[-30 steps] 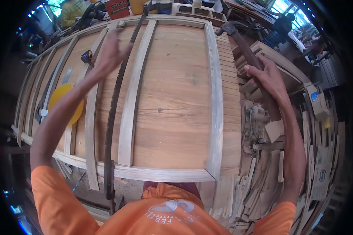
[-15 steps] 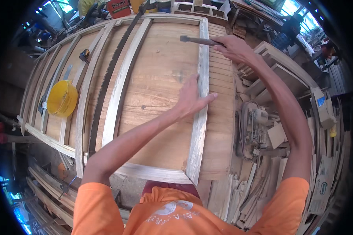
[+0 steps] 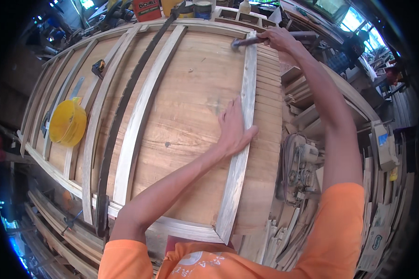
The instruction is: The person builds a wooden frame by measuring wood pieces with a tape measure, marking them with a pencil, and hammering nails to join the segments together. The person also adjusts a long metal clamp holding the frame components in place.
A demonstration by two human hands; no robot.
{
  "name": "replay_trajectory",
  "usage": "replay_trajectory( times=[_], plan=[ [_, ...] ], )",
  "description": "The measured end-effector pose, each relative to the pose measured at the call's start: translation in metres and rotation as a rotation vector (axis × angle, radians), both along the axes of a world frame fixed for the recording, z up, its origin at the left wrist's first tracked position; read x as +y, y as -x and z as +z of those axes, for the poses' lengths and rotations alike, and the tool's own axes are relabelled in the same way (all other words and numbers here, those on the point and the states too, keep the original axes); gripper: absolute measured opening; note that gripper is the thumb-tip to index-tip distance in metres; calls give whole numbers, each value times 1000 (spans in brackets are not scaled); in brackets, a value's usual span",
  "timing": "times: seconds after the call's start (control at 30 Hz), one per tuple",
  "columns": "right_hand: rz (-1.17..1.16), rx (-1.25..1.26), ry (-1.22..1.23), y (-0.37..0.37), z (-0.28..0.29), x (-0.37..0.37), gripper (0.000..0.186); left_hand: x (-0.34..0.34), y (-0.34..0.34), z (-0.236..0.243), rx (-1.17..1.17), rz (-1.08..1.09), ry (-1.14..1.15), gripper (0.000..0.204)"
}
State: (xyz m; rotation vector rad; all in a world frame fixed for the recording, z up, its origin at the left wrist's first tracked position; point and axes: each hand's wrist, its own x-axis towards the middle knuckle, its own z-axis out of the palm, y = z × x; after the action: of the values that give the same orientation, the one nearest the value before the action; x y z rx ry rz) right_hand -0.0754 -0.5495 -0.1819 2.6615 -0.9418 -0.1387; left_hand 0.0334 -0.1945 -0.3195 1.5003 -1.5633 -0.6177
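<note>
A large wooden panel (image 3: 191,111) with a frame of pale strips lies before me. Along its right side runs a wooden strip (image 3: 239,162). My left hand (image 3: 233,128) rests against that strip, thumb across it and fingers stretched out over the panel, holding nothing. Near the far end of the same strip, my right hand (image 3: 277,39) is closed round the handle of a hammer (image 3: 249,41). The hammer crosses over the strip, its head pointing left; whether it touches the wood I cannot tell.
A long dark toothed bar (image 3: 125,102) lies across the frame. To the left are a yellow bucket (image 3: 67,123) and a tape measure (image 3: 98,68). A belt-driven machine (image 3: 302,162) stands at the right among timber offcuts. Tins (image 3: 203,9) and a divided wooden box (image 3: 242,17) line the far edge.
My right hand has moved farther away, bringing the hammer to the strip's far end. My left hand stays on the strip. The whole view has shifted slightly.
</note>
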Motion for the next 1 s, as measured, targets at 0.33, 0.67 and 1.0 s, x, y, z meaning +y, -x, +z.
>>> replay_trajectory(
  times=[0.33,0.67,1.0],
  plan=[
    [-28,-181,-22,-6,-23,-14,36,4,14,9,22,76,-83,104],
    [-157,-178,57,-11,-20,-4,39,3,15,9,-1,37,-175,106],
    [31,-161,60,-8,-23,-4,30,3,16,11,1,59,-156,107]
  ],
)
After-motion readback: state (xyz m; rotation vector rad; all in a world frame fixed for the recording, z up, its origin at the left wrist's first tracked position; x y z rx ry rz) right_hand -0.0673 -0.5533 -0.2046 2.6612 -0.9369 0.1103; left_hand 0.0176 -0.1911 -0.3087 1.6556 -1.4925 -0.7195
